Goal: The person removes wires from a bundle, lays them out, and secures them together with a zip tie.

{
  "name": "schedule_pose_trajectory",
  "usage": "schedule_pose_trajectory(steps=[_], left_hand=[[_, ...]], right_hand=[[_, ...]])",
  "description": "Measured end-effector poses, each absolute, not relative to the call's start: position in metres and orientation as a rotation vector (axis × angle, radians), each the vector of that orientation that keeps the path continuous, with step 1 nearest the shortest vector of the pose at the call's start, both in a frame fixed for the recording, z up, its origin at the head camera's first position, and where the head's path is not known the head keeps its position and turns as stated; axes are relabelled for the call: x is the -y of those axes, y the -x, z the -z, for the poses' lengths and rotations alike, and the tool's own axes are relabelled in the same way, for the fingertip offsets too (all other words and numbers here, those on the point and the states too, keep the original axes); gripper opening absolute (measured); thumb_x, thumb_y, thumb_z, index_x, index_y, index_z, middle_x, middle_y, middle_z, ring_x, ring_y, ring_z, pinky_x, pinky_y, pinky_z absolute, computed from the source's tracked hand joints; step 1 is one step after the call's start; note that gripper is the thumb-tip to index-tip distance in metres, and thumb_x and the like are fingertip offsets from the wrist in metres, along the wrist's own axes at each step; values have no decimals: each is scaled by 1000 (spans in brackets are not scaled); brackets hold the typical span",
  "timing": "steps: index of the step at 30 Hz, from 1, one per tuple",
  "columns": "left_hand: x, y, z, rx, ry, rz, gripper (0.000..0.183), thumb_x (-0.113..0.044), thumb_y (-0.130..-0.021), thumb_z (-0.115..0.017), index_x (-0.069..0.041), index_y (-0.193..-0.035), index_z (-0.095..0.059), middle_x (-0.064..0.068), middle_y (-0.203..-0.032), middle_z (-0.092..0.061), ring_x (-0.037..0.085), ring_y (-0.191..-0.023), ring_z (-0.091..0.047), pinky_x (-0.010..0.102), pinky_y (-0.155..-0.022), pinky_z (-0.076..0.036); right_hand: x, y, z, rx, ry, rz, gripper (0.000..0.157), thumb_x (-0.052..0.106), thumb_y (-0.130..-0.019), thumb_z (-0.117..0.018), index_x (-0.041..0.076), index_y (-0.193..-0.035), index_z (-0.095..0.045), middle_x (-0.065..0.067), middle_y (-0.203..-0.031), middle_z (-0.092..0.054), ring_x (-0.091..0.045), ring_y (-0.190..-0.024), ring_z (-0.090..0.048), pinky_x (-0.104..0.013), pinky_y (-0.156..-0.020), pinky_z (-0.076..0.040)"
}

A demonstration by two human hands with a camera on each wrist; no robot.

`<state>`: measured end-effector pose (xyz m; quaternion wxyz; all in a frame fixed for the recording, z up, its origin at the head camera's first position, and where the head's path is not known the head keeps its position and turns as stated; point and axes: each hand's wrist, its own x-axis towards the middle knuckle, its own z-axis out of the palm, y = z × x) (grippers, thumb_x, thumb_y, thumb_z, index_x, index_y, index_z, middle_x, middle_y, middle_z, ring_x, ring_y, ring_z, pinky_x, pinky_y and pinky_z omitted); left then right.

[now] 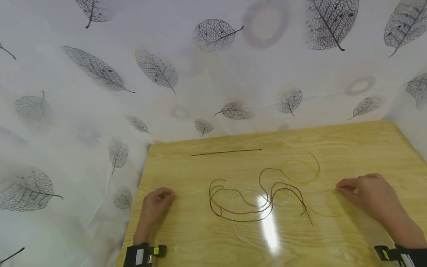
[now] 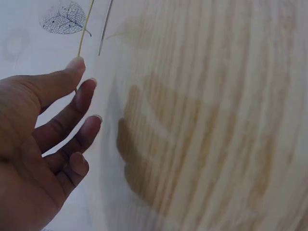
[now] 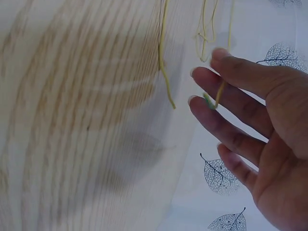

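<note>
My left hand (image 1: 155, 207) is above the left side of the table, pinching a thin yellow string (image 2: 86, 26) between thumb and forefinger in the left wrist view. Its other fingers curve loosely. Over on the right, my right hand (image 1: 370, 194) pinches another stretch of yellow string (image 3: 230, 26), whose greenish tip (image 3: 209, 101) hangs by the fingers. The head view does not show whether both hands hold one string. Between the hands lie loose brown cords (image 1: 245, 221), a white cord (image 1: 235, 227) and a yellow cord (image 1: 301, 182), partly overlapping.
A straight dark cord (image 1: 227, 152) lies toward the back of the wood-grain table (image 1: 180, 167). Behind and to the left hangs a white leaf-print sheet (image 1: 186, 74). Light glares off the tabletop near the middle.
</note>
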<state>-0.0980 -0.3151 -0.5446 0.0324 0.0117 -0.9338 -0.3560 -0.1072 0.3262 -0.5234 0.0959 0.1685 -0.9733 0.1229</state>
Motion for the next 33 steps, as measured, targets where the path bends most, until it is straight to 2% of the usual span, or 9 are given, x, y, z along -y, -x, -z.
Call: schedule_pose_trajectory(steps=[3, 8, 12, 17, 25, 33], left_hand=[[312, 98, 549, 2884, 6, 1119, 10, -32, -88, -72, -23, -94, -72, -10, -88, -70, 10, -78, -63, 30, -65, -53], [304, 100, 550, 2897, 71, 1085, 9, -28, -87, -74, -22, -94, -73, -12, -87, -70, 8, -76, -63, 30, -64, -53], [300, 103, 548, 2909, 90, 1042, 9, -27, -85, -76, -22, -92, -73, -12, -86, -70, 8, -73, -62, 31, -62, -53], [297, 105, 548, 2895, 190, 1068, 9, -22, -85, -77, -19, -93, -73, -9, -87, -71, 9, -75, -63, 33, -64, -54], [289, 110, 551, 2899, 283, 1111, 11, -19, -84, -77, -23, -92, -71, -12, -89, -70, 6, -79, -63, 35, -69, -55], [277, 120, 543, 2855, 497, 1063, 12, -17, -84, -78, -17, -95, -72, -6, -90, -71, 11, -77, -64, 38, -64, -55]], right_hand=[[-323, 107, 524, 2885, -540, -412, 15, 20, -70, -83, 18, -84, -79, 11, -64, -72, -10, -50, -62, -53, -71, -49], [-319, 106, 527, 2872, -600, -454, 20, 17, -69, -84, 18, -88, -78, 13, -65, -71, -8, -54, -63, -40, -53, -54], [-316, 104, 527, 2922, -614, -505, 25, 14, -70, -83, 14, -94, -77, 11, -66, -70, -7, -53, -63, -36, -49, -53], [-310, 103, 524, 3030, -584, -552, 26, 18, -74, -82, 11, -99, -76, 8, -71, -72, -11, -58, -66, -36, -51, -54], [-304, 105, 521, 3067, -583, -557, 23, 19, -75, -82, 14, -97, -76, 7, -71, -70, -11, -61, -65, -36, -52, -54], [-301, 120, 515, 2953, -618, -515, 17, 14, -77, -78, 12, -94, -77, 7, -66, -66, -7, -54, -58, -29, -45, -47]])
